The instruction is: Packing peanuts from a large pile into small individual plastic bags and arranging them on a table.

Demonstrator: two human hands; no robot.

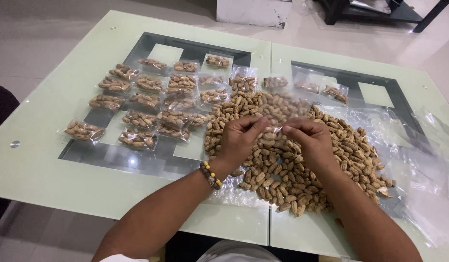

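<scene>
- Left hand [240, 137] and right hand [309, 138]: pinching a small clear bag [275, 127] between them.
- Filled packets [151, 104]: many, laid in rows.
- Loose peanut heap [302, 160]: large, unpacked.

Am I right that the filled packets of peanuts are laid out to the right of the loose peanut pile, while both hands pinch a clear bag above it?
Not quite: the head view shows the filled packets left of the peanut pile. Both the left hand and right hand do pinch the clear bag.
</scene>
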